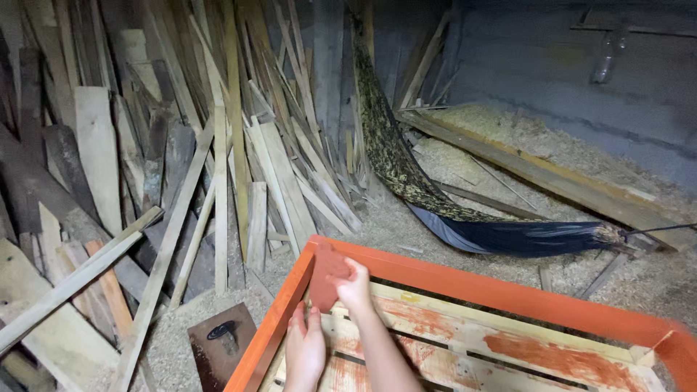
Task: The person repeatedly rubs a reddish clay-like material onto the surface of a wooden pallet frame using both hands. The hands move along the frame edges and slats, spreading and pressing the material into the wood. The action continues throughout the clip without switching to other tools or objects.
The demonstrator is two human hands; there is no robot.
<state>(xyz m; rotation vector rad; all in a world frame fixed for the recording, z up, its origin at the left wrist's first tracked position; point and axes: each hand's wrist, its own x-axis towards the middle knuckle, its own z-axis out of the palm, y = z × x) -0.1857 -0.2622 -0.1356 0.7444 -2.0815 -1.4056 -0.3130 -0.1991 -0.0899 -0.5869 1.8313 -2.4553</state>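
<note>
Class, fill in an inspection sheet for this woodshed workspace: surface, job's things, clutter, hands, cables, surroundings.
Surface: slatted wooden frame with orange-painted rim, slats partly smeared orange.
Job's things: reddish-brown pad pressed against the frame's inner corner.
Clutter: loose planks leaning in a heap; small dark board on the sawdust.
Hands: right hand grips the pad; left hand rests below it, fingers touching its lower edge.
Cables: thin dark line at the hammock's end.
Surroundings: sawdust floor, dark hammock, grey wall.
</note>
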